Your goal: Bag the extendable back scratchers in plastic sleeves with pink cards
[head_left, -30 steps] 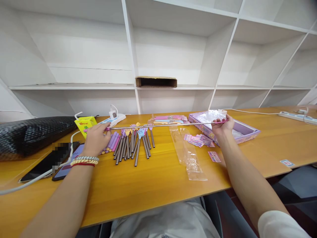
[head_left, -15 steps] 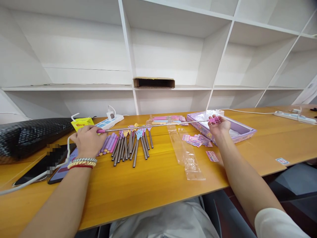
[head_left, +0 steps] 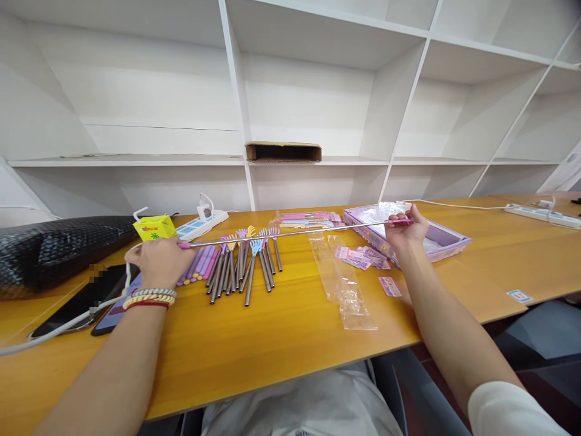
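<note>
A telescopic back scratcher [head_left: 290, 232] with a thin metal rod is stretched out between my hands above the table. My left hand [head_left: 164, 261] is closed round its pink handle end at the left. At the other end my right hand [head_left: 408, 229] grips the pink claw head, seen edge-on. Below the rod lies a pile of short back scratchers [head_left: 245, 266] with coloured claw heads and bare metal tubes. Beside my left hand are several purple and pink handle sleeves [head_left: 200, 265], partly covered by it.
A purple tray-like box [head_left: 454, 243] with clear plastic stands behind my right hand. Small printed cards [head_left: 363, 257], a clear bag [head_left: 347, 297] and packed back scratchers [head_left: 308, 219] lie mid-table. At left are a yellow drink carton [head_left: 155, 227], phones [head_left: 82, 306] with a cable, and a power strip [head_left: 202, 225].
My right hand has turned the claw head from flat to edge-on, its thumb now pointing up. My left hand keeps its hold on the handle.
</note>
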`<state>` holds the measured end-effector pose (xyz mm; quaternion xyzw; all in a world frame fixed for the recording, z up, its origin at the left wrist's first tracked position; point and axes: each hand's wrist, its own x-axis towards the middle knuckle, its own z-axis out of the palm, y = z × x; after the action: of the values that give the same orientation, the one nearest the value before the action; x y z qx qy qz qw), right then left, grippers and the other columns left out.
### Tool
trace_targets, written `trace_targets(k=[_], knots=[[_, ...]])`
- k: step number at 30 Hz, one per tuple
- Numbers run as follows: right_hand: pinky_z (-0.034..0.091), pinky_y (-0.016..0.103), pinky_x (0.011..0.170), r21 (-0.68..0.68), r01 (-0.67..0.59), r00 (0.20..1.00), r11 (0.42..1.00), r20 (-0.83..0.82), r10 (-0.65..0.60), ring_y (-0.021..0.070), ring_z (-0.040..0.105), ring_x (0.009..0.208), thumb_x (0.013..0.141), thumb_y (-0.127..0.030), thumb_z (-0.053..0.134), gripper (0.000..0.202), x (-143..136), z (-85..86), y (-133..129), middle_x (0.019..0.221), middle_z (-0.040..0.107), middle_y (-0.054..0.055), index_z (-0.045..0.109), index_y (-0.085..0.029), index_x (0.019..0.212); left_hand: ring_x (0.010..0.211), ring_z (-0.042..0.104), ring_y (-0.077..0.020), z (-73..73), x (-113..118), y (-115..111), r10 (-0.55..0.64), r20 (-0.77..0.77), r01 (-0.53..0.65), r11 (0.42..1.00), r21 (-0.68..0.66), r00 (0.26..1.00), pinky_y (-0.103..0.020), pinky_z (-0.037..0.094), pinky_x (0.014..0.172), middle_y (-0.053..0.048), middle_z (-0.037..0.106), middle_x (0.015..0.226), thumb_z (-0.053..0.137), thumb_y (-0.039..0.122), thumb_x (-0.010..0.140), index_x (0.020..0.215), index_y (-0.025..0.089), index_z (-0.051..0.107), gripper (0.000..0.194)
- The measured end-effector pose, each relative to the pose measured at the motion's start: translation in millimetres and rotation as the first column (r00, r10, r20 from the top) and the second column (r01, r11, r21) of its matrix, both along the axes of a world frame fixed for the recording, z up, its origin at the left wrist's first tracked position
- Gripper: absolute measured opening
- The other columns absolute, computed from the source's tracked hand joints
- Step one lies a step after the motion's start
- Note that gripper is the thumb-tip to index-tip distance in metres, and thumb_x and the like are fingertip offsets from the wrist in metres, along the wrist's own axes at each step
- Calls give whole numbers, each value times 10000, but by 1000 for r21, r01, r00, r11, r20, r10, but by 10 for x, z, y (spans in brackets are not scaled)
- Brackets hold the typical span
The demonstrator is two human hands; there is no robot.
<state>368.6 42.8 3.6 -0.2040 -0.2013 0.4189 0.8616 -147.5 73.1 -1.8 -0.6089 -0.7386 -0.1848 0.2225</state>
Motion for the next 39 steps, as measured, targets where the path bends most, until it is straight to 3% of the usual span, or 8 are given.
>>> trace_targets(k=[6, 10, 13, 20, 25, 29, 33, 39], knots=[[336, 193, 359, -112, 82, 987, 990, 147, -65, 77, 474, 397, 764, -315, 504, 218, -60, 22, 0, 461, 471, -52, 441, -184, 601, 812, 571, -285, 85, 16, -64, -24, -100, 6, 984, -176, 995, -382, 354, 723, -165, 646, 803, 320, 342, 790, 809, 100, 639, 401], [344, 206, 358, -126, 63, 944, 990, 328, -19, 95, 491, 391, 750, -482, 518, 329, -252, 5, 23, 471, 525, -24, 504, -183, 615, 773, 591, -285, 67, 186, -81, -203, -96, 156, 919, -362, 974, -327, 388, 607, -148, 654, 838, 339, 373, 784, 839, 142, 637, 381], [355, 216, 371, -115, 10, 861, 993, 506, 50, 104, 507, 403, 709, -543, 565, 375, -476, -66, 42, 504, 565, -7, 537, -178, 629, 788, 601, -296, 14, 373, -98, -290, -126, 228, 904, -362, 949, -345, 408, 615, -141, 656, 818, 336, 349, 785, 837, 165, 639, 358], [324, 228, 421, -279, -142, 336, 950, 889, 312, 92, 444, 399, 820, -597, 402, 523, -1119, -310, -73, 485, 531, 0, 600, -145, 644, 743, 625, -304, -10, 844, -331, -429, -197, 359, 880, -311, 882, -369, 431, 619, -149, 655, 738, 330, 334, 806, 794, 161, 653, 367], [366, 228, 592, -155, -197, -149, 968, 981, 126, 120, 523, 631, 904, -480, 337, 469, -1573, -369, -340, 653, 589, 19, 626, -148, 743, 629, 634, -282, -13, 1266, -549, -536, -208, 452, 823, -345, 818, -355, 434, 567, -128, 646, 665, 330, 325, 837, 788, 162, 645, 358], [315, 227, 560, -92, -176, -370, 980, 929, 21, 100, 439, 553, 930, -377, 317, 394, -1698, -390, -436, 622, 552, 17, 583, -154, 742, 601, 633, -297, -12, 1377, -636, -538, -237, 447, 824, -348, 809, -369, 437, 543, -128, 639, 636, 348, 309, 833, 768, 163, 643, 335], [303, 228, 556, -56, -168, -414, 984, 910, -19, 95, 403, 531, 926, -342, 327, 356, -1670, -414, -423, 595, 521, 11, 544, -158, 712, 605, 634, -310, -5, 1380, -703, -510, -238, 420, 841, -341, 827, -377, 439, 532, -127, 638, 631, 352, 294, 827, 744, 164, 639, 326], [286, 221, 520, -56, -195, -342, 979, 939, -15, 83, 370, 495, 929, -348, 312, 381, -1616, -434, -408, 558, 482, -9, 516, -161, 668, 635, 643, -314, -17, 1467, -845, -469, -207, 382, 855, -349, 859, -368, 438, 537, -140, 640, 631, 362, 272, 821, 758, 161, 647, 313]])
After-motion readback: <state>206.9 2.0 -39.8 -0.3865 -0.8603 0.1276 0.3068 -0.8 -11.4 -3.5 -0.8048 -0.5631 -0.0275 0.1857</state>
